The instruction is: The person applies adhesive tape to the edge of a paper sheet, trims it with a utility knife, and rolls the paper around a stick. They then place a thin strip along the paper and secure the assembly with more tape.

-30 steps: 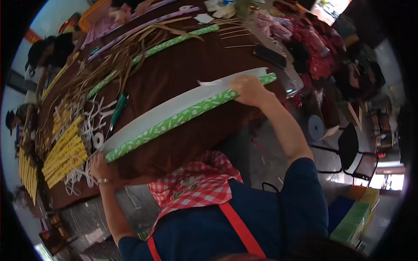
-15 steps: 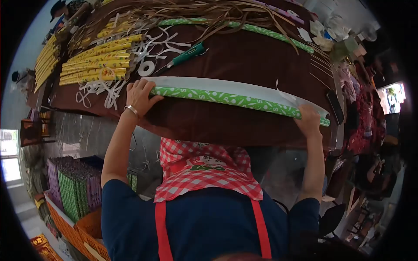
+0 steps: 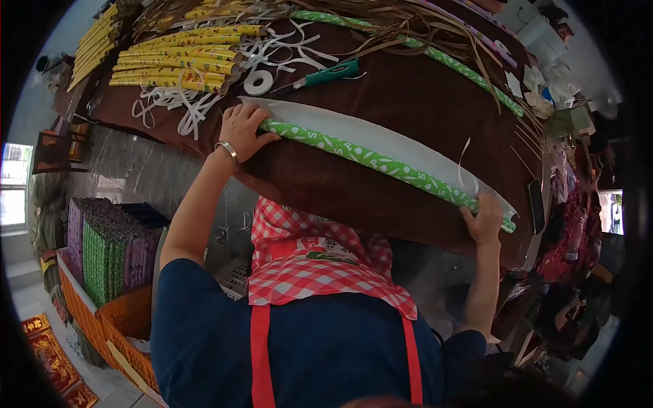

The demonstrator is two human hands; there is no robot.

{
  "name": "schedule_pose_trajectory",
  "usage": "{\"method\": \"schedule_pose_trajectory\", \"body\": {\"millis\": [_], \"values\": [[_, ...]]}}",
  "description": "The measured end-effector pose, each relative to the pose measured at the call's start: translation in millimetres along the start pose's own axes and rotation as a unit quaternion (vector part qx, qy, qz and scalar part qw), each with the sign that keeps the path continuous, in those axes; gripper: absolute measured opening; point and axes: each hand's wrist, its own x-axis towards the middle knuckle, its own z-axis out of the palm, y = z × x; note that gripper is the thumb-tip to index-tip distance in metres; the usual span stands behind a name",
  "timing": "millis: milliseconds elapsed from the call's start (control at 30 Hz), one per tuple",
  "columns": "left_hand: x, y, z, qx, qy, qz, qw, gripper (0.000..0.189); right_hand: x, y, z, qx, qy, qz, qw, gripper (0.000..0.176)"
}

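Long thin green roll (image 3: 367, 160), dotted print, lies w/ a smooth white sheet (image 3: 381, 139) on the brown cloth surface (image 3: 408, 88), running 10 to 4 o'clock. Left hand (image 3: 241, 132) fingers clamped on its 10 o'clock end, right hand (image 3: 484, 221) fingers curled round the other. Yellow tubes (image 3: 177, 64) at 11, orange baskets (image 3: 129, 340) on the floor at 8.

**One green roll (image 3: 367, 160) at the table (image 3: 422, 88) edge**

The long green roll, printed with white marks, lay slantwise near the brown table's front edge. A white strip (image 3: 381, 144) ran flat along its far side, touching it.
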Motion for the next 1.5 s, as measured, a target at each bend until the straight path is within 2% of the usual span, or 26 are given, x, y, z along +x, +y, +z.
{"method": "schedule_pose_trajectory", "body": {"millis": [67, 233, 367, 533, 733, 800, 833, 967, 1033, 1067, 1233, 1300, 1333, 1367, 1400, 1467, 1500], "values": [[-4.1, 0.6, 0.1, -0.018, 0.022, 0.012, 1.0, 0.046, -5.7, 2.5, 3.6, 0.013, -0.02, 0.015, 1.0, 0.041], [-17.9, 5.8, -6.3, -0.024, 0.012, 0.004, 1.0, 0.045, -6.3, -7.0, -2.9, 0.032, 0.012, -0.005, 0.999, 0.03], [-32.5, 13.3, -9.5, -0.023, 0.018, -0.019, 0.999, 0.046, -15.8, -6.7, -0.1, 0.052, 0.002, 0.019, 0.998, 0.027], [-43.5, 23.0, -14.5, -0.013, 0.025, -0.027, 0.999, 0.047, -15.7, -18.6, -3.3, 0.026, 0.042, 0.042, 0.998, 0.027], [-42.4, 36.7, -18.2, 0.015, -0.018, -0.095, 0.995, 0.057, -14.0, -16.6, 4.0, 0.011, 0.051, 0.073, 0.996, 0.028], [-41.0, 55.6, -15.7, 0.031, 0.017, -0.08, 0.996, 0.059, -14.8, -14.5, 5.1, 0.013, 0.047, 0.072, 0.996, 0.028], [-38.1, 70.4, -11.8, 0.014, 0.007, -0.062, 0.998, 0.059, -14.9, -13.4, 5.9, 0.015, 0.042, 0.072, 0.996, 0.028], [-24.3, 141.5, 15.1, -0.128, 0.046, 0.038, 0.99, 0.051, -15.4, -9.7, 9.2, 0.014, 0.035, 0.064, 0.997, 0.026], [-11.1, 164.4, 14.8, -0.161, 0.019, 0.064, 0.985, 0.047, -16.1, -11.3, 9.9, 0.017, 0.069, 0.062, 0.996, 0.023], [-6.5, 171.1, 22.8, -0.175, 0.048, 0.091, 0.979, 0.045, -16.2, -10.1, 10.6, 0.015, 0.069, 0.064, 0.995, 0.023], [-1.2, 171.7, 16.9, -0.161, 0.017, 0.106, 0.981, 0.038, -18.0, -12.1, 14.4, -0.012, 0.052, 0.065, 0.996, 0.02], [-3.3, 169.4, 10.1, -0.148, -0.004, 0.123, 0.981, 0.038, -13.3, -25.0, 8.1, -0.003, 0.079, 0.065, 0.995, 0.02], [-2.4, 170.7, 2.9, -0.162, -0.024, 0.12, 0.979, 0.039, -16.3, -25.5, 16.4, 0.004, 0.127, 0.099, 0.987, 0.019], [-3.1, 171.1, 1.9, -0.155, -0.022, 0.128, 0.979, 0.039, -15.7, -26.0, 17.4, 0.01, 0.147, 0.095, 0.985, 0.018], [-3.9, 168.2, 3.1, -0.144, -0.017, 0.129, 0.981, 0.04, -13.4, -33.0, 5.1, 0.024, 0.105, 0.124, 0.986, 0.018], [-3.8, 162.3, 7.3, -0.122, -0.023, 0.141, 0.982, 0.041, -14.3, -33.4, 16.9, 0.004, 0.177, 0.124, 0.976, 0.018], [-3.1, 161.2, 6.8, -0.13, -0.029, 0.149, 0.98, 0.041, -15.4, -33.1, 16.4, -0.006, 0.181, 0.142, 0.973, 0.018]]}}
